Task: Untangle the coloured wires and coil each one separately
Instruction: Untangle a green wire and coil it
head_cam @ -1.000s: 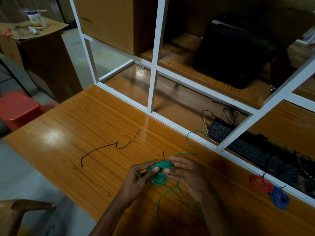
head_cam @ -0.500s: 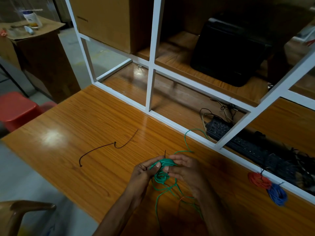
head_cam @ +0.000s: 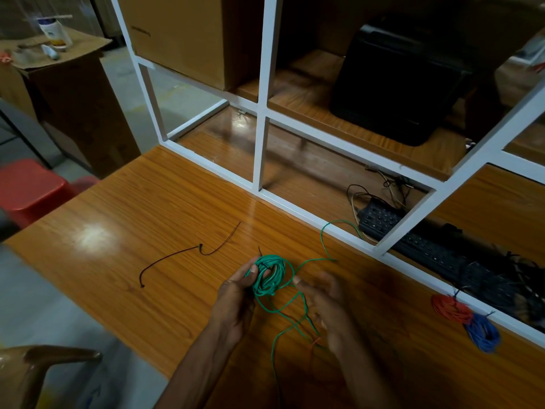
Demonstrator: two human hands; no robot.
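While the left hand [head_cam: 236,302] pinches the green wire coil [head_cam: 269,276] at its left edge, fingers closed over the loops, the right hand [head_cam: 327,305] hovers just right of the coil with fingers loosely spread; it is blurred, and whether it touches the loose green strands beside it cannot be told. The coil sits just above the wooden table [head_cam: 132,216], its free end trailing up toward the white frame [head_cam: 261,113] and more slack running down between the wrists, beside a short orange wire [head_cam: 315,343]. A black cable tie [head_cam: 188,252] lies apart to the left. At the right edge rest a red wire coil [head_cam: 448,309] and a blue wire coil [head_cam: 483,335], touching. The cardboard box [head_cam: 177,33] bears small print, too blurred to read; the white bottle [head_cam: 56,32] has an illegible label.
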